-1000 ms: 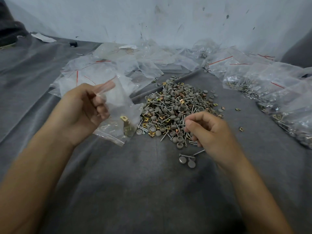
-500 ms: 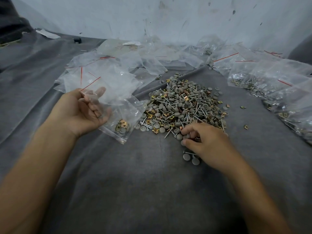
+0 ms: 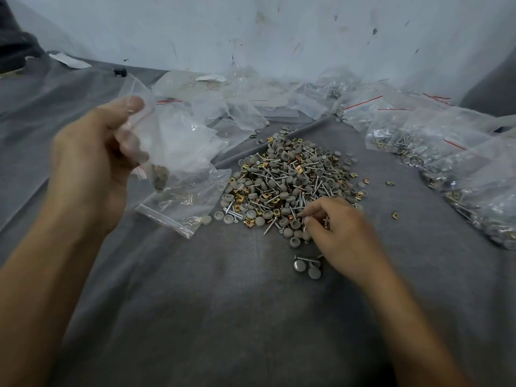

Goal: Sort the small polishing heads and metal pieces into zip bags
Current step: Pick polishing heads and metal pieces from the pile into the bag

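Note:
A heap of grey polishing heads, screws and gold metal clips (image 3: 290, 180) lies on the grey cloth at centre. My left hand (image 3: 95, 155) is raised to the left of it and grips a clear zip bag (image 3: 167, 141) by its top. A few pieces (image 3: 159, 176) sit inside the bag. Another clear zip bag (image 3: 184, 210) lies flat below it, beside the heap. My right hand (image 3: 337, 236) is at the heap's near edge, thumb and forefinger pinching a small piece there; motion blur hides which kind.
Two loose grey heads with a screw (image 3: 307, 268) lie just in front of my right hand. Filled zip bags (image 3: 474, 174) line the right side. Empty bags (image 3: 223, 107) are spread along the back by the white wall. Stray clips (image 3: 394, 215) dot the cloth.
My left hand has lifted the bag higher, and the pieces inside now hang near my palm. My right hand has shifted slightly along the heap's near edge.

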The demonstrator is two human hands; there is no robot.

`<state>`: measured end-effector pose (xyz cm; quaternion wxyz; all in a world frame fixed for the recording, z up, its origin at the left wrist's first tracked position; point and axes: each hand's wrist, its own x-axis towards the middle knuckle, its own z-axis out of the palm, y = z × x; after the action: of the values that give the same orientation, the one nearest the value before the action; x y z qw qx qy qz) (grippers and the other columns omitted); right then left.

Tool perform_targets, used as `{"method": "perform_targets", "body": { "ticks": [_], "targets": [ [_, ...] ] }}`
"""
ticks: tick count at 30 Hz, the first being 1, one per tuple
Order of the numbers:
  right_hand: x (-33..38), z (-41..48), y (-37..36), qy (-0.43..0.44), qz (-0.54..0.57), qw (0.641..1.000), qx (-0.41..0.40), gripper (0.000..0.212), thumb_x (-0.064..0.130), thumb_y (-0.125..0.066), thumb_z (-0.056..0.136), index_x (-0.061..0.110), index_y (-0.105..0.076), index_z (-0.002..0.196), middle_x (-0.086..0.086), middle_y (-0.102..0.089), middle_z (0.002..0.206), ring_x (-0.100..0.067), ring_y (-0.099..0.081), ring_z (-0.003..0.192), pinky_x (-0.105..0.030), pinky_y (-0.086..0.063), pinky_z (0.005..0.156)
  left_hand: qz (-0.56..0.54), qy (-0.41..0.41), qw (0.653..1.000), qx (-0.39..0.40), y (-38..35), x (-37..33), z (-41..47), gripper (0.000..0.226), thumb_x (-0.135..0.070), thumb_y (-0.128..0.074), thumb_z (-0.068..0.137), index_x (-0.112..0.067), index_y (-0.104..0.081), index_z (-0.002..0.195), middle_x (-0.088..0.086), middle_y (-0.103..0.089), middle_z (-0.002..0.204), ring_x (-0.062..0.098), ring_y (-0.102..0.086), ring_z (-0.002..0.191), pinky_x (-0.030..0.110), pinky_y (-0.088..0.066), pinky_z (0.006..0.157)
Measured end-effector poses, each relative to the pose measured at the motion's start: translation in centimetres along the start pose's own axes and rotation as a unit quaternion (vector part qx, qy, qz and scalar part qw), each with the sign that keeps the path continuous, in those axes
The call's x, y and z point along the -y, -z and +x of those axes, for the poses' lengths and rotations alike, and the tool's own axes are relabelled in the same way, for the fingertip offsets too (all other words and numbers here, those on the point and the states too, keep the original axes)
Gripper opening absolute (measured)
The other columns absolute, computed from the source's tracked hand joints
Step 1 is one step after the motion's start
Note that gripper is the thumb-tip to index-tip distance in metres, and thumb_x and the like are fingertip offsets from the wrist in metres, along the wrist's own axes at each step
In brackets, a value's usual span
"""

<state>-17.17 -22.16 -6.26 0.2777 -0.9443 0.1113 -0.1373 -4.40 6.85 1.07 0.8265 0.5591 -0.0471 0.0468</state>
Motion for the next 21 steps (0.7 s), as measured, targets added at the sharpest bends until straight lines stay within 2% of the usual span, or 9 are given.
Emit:
{"method": "perform_targets", "body": {
  "ticks": [2,4,8,10,12,15,18,21],
  "targets": [
    [-0.1,0.5,-0.2,-0.009,-0.029,0.999,-0.035,0.016,0.034,-0.061,0.097,0.028,-0.066,0.111,0.010,-0.059,0.109,-0.014,-0.057,0.104,-0.037,-0.050,0.086,0.132,-0.048,0.990,0.018,-0.4,0.9,-0.7,0.020,-0.014,-0.058,0.096,-0.020,-0.077,0.096,-0.008,-0.054,0.053,0.009,-0.046,0.053,0.028,-0.044,0.061],
    [0.0,1.1,-0.6,-0.022,-0.054,0.997,-0.048,0.031,0.043,-0.061,0.096,0.028,-0.063,0.124,0.005,-0.058,0.119,-0.019,-0.055,0.114,-0.039,-0.049,0.092,0.264,-0.065,0.960,0.068,-1.2,2.6,-1.7,0.020,-0.014,-0.060,0.097,-0.026,-0.077,0.097,-0.004,-0.062,0.056,0.009,-0.051,0.054,0.024,-0.046,0.059],
    [0.6,2.0,-1.7,-0.025,-0.081,0.996,-0.018,0.049,0.050,-0.063,0.094,0.031,-0.055,0.138,0.003,-0.053,0.136,-0.022,-0.045,0.129,-0.037,-0.040,0.100,0.417,-0.075,0.893,0.150,-2.7,4.9,-3.6,0.015,-0.027,-0.063,0.096,-0.032,-0.074,0.105,-0.001,-0.067,0.057,0.004,-0.049,0.044,0.025,-0.045,0.050],
    [0.7,2.4,-1.9,-0.021,-0.083,0.996,-0.002,0.053,0.048,-0.062,0.095,0.031,-0.051,0.143,0.003,-0.051,0.141,-0.022,-0.044,0.132,-0.038,-0.040,0.103,0.448,-0.093,0.873,0.171,-2.9,5.3,-4.0,0.016,-0.030,-0.062,0.096,-0.033,-0.074,0.107,0.005,-0.067,0.060,0.009,-0.052,0.046,0.035,-0.051,0.057],
    [0.5,2.7,-1.8,-0.021,-0.088,0.996,0.017,0.056,0.045,-0.063,0.096,0.029,-0.048,0.147,0.003,-0.050,0.143,-0.022,-0.043,0.134,-0.039,-0.040,0.105,0.453,-0.098,0.868,0.176,-2.8,5.2,-4.2,0.015,-0.031,-0.062,0.097,-0.037,-0.074,0.103,0.004,-0.067,0.060,0.009,-0.054,0.047,0.039,-0.053,0.063],
    [0.4,3.0,-1.4,-0.023,-0.083,0.996,0.035,0.053,0.037,-0.067,0.093,0.026,-0.052,0.143,0.002,-0.050,0.138,-0.021,-0.049,0.128,-0.038,-0.045,0.103,0.440,-0.094,0.875,0.180,-2.8,5.0,-4.3,0.017,-0.031,-0.060,0.096,-0.046,-0.068,0.091,-0.002,-0.068,0.059,0.002,-0.051,0.044,0.032,-0.048,0.059],
    [0.6,3.0,-1.4,-0.026,-0.082,0.996,0.016,0.044,0.033,-0.066,0.092,0.024,-0.059,0.134,0.002,-0.055,0.130,-0.020,-0.055,0.120,-0.038,-0.048,0.096,0.429,-0.090,0.881,0.181,-2.8,5.0,-4.3,0.018,-0.032,-0.060,0.096,-0.047,-0.067,0.089,-0.001,-0.067,0.058,0.001,-0.050,0.043,0.029,-0.043,0.057],
    [1.0,3.0,-1.6,-0.023,-0.103,0.994,0.002,0.039,0.033,-0.066,0.094,0.025,-0.061,0.132,0.000,-0.060,0.128,-0.023,-0.055,0.119,-0.039,-0.048,0.097,0.432,-0.089,0.878,0.187,-2.8,5.1,-4.3,0.019,-0.032,-0.060,0.097,-0.048,-0.067,0.089,-0.003,-0.068,0.059,0.001,-0.051,0.045,0.029,-0.044,0.058]
  ]
}}
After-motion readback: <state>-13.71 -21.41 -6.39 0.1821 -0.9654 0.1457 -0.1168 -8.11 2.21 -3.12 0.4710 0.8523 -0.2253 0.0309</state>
